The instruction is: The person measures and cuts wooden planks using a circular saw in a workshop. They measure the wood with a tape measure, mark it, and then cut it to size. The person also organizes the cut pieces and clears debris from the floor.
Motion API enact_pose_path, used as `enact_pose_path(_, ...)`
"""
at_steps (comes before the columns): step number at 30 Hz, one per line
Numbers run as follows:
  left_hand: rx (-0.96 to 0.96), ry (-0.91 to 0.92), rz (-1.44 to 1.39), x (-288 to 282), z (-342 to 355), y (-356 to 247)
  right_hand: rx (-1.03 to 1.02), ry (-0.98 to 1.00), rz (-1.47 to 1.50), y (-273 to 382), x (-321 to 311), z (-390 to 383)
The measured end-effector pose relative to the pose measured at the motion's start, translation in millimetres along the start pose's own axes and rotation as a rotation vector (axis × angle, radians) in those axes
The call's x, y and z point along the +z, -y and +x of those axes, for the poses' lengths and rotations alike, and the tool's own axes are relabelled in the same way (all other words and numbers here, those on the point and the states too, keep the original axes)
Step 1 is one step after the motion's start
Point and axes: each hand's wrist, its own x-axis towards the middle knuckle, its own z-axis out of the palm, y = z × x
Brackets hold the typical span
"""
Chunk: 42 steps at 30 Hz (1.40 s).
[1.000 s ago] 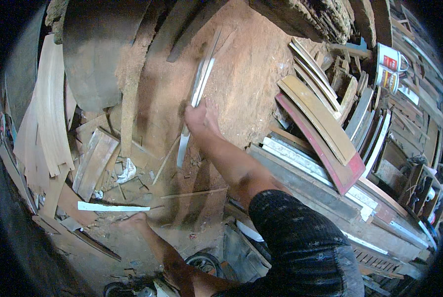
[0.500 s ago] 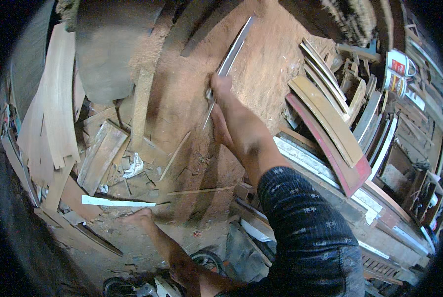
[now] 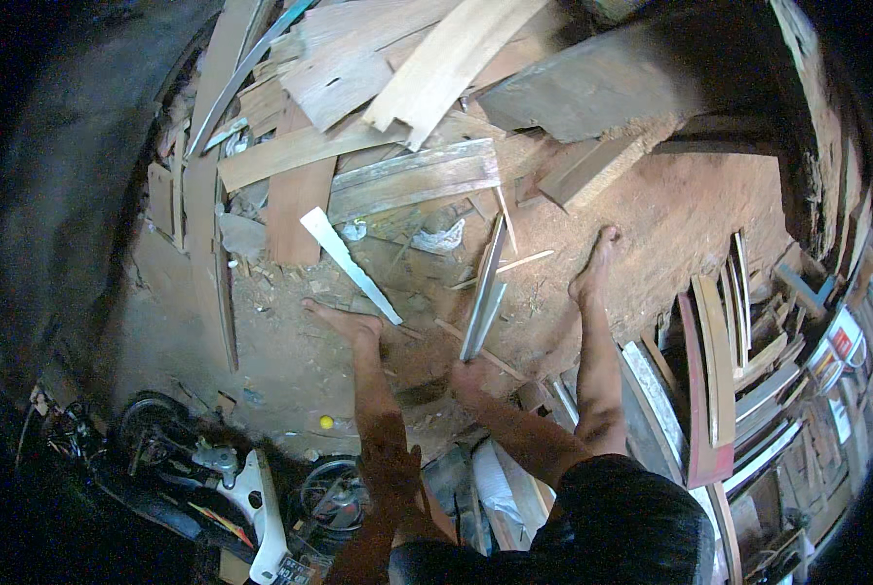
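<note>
My right hand (image 3: 470,376) is closed round the near end of narrow wooden strips (image 3: 482,292), which point away from me. One strip has a dark face and another looks pale. They are held above the dirt floor, between my bare left foot (image 3: 344,318) and right foot (image 3: 592,268). Low in the picture, my left hand (image 3: 407,480) seems to be by my left knee; it is dim, and its fingers cannot be made out clearly. A white tapered strip (image 3: 349,266) lies on the ground beside the left foot.
Loose boards (image 3: 412,185) and pale planks (image 3: 456,68) cover the far ground. A motorbike (image 3: 261,507) stands at the near left. Curved boards (image 3: 711,361) and offcuts are stacked at the right. A small yellow ball (image 3: 326,422) lies near the motorbike's wheel.
The view has swung left, showing more of the motorbike and far planks. My right hand, still holding the strips, has come back from farther out to nearer my body.
</note>
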Motion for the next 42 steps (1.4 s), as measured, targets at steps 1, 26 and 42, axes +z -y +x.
enact_pose_path(1, 0.061, -0.033, 0.016, -18.3, 8.2, -7.4, -0.01, -0.065, -0.051, 0.7, -10.5, 13.8)
enact_pose_path(26, 0.128, -0.189, -0.317, 3.1, 10.7, 55.4, -0.449, 0.651, 0.034, 148.6, 313.2, -309.1)
enact_pose_path(42, -0.146, -0.184, -0.759, 65.8, 22.8, 70.3, -0.428, 0.263, 0.16, 411.4, 218.4, -216.1)
